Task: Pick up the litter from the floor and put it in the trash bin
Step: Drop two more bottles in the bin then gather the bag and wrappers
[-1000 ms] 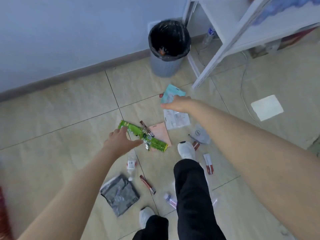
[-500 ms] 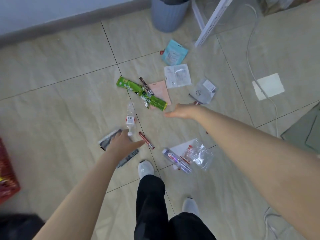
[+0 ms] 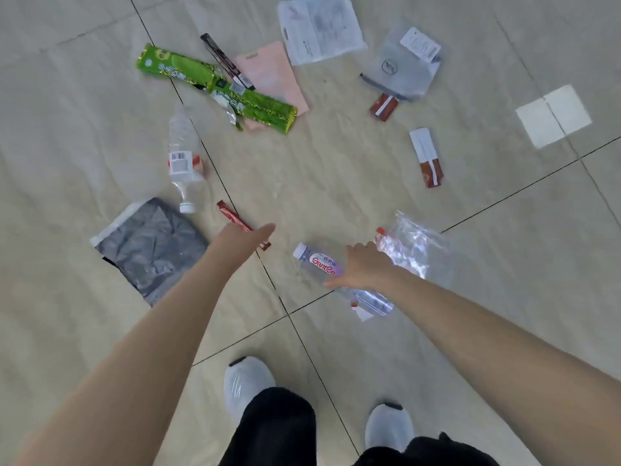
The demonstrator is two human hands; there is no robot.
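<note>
Litter lies scattered on the tiled floor. My right hand hovers with spread fingers over a clear bottle with a purple label, right beside a crumpled clear plastic bag. My left hand is open, palm down, over a small red sachet. A grey plastic bag lies to its left. Farther off are an empty water bottle, a green wrapper and a pink paper. The trash bin is out of view.
More litter sits farther out: a white plastic sleeve, a grey pouch, two red-and-white packets, a white paper square. My two white shoes stand at the bottom edge.
The view has tilted down and closer to the floor; the bin has left the frame. My right hand dropped toward the purple-label bottle, and my left hand moved right over the red sachet.
</note>
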